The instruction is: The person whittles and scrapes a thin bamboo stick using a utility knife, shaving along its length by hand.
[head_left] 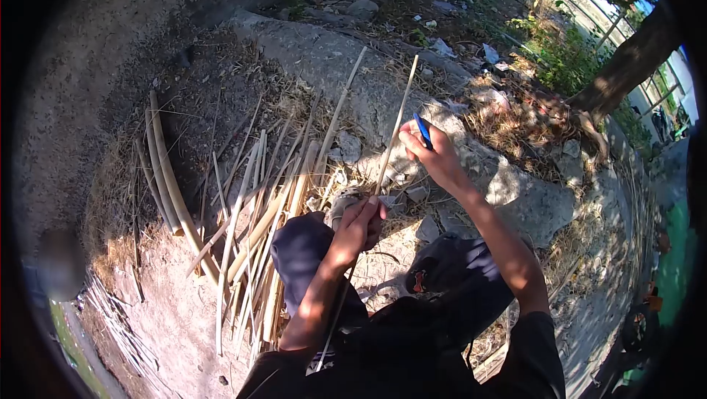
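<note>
A long thin pale strip (398, 123) slants up from between my knees, its upper end pointing away from me. My left hand (361, 224) is closed around the strip above my left knee. Up and to the right, my right hand (429, 147) grips a blue tool (422, 131), perhaps a pen or a knife handle, close beside the upper part of the strip. Whether the tool touches the strip cannot be made out.
Bamboo-like poles and split strips (254, 241) lie piled left of my knees. A large flat rock (317, 49) stretches ahead. Dry grass and litter (508, 112) lie beyond, near a tree trunk (633, 64). More thin strips (121, 325) lie at the lower left.
</note>
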Demonstrator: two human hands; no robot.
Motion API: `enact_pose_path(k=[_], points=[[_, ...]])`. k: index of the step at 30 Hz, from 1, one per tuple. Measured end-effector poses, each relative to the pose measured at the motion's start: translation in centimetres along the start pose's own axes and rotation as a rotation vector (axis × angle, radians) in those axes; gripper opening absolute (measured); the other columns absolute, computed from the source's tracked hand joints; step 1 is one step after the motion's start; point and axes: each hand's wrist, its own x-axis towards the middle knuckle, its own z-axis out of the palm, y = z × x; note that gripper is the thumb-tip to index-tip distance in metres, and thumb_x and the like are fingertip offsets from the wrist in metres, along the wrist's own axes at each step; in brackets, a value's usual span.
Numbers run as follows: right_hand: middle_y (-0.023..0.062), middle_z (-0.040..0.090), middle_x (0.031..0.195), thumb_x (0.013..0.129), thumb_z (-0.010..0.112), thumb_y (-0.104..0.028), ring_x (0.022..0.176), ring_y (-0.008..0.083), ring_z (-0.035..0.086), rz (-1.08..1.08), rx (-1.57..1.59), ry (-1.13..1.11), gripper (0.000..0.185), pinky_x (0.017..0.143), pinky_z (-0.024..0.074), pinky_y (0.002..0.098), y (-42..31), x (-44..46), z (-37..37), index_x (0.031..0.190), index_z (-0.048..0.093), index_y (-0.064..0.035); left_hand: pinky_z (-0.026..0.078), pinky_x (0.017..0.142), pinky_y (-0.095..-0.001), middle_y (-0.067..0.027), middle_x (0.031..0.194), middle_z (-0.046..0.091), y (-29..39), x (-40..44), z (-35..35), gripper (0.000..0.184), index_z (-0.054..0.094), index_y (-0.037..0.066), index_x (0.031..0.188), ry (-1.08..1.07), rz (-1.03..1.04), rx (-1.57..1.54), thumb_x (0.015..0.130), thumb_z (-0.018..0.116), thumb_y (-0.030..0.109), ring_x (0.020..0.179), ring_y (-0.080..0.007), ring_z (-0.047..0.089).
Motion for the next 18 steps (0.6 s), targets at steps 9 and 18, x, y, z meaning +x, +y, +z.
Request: enact_pose_path(k=[9, 18], points=[[-0.0004, 0.071, 0.082, 0.096, 0.079, -0.019, 0.072, 0.0046, 0.058, 0.128, 0.142, -0.014, 0.021, 0.064, 0.0429, 0.0248, 0.5, -1.2, 0.6, 0.105, 0.073, -0.0022, 0.026, 0.045, -0.0248, 0.0069, 0.066, 0.034, 0.7, -0.4, 2.3, 0.029, 0.055, 0.009, 0.111, -0.010, 0.058, 0.064, 0.115, 0.042, 0.034, 0.051, -0.0052, 0.030], [0.0032, 0.072, 0.081, 0.101, 0.071, -0.025, 0.076, 0.0126, 0.066, -0.053, 0.156, -0.059, 0.022, 0.071, 0.0492, 0.0303, 2.3, -1.6, 1.6, 0.103, 0.072, -0.0027, 0.023, 0.044, -0.0234, 0.0089, 0.068, 0.032, -0.2, 0.4, 1.1, 0.035, 0.053, 0.010, 0.102, -0.032, 0.102, 0.191, 0.116, 0.038, 0.039, 0.051, -0.0036, 0.027]])
